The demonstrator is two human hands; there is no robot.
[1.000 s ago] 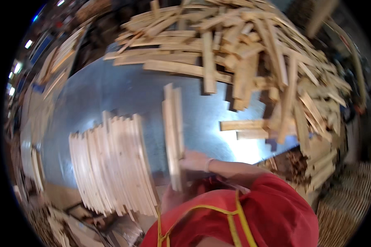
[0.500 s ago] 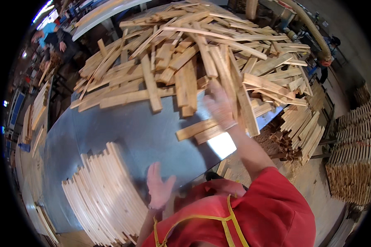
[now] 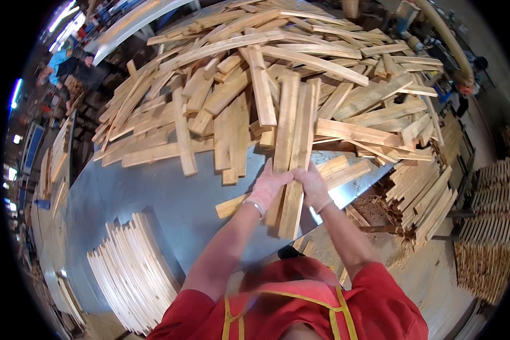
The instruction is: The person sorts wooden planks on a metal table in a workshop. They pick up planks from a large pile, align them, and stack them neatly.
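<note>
Both hands are closed around a pair of long wooden boards (image 3: pixel 288 127) that lie lengthwise side by side, near ends toward me. My left hand (image 3: pixel 271 184) grips their left edge, its thumb across the top. On the right edge is my right hand (image 3: pixel 313 186), fingers wrapped round the wood. Other loose boards (image 3: pixel 345 174) cross beneath them on the metal tabletop (image 3: pixel 170 190). Ahead, a big jumbled pile of boards (image 3: pixel 229 107) covers the far part of the table. At the near left sits a neat row of pale slats (image 3: pixel 133 272), packed side by side.
Stacked boards (image 3: pixel 419 195) stand beyond the table's right edge, with taller slat stacks (image 3: pixel 487 238) farther right. A ribbed hose (image 3: pixel 445 37) hangs at the far right. Another person (image 3: pixel 62 65) is at the far left, near a side bench with boards (image 3: pixel 56 153).
My left hand has moved from the near table up and right onto the boards. My right hand has closed on them, and they have been pulled toward me and straightened.
</note>
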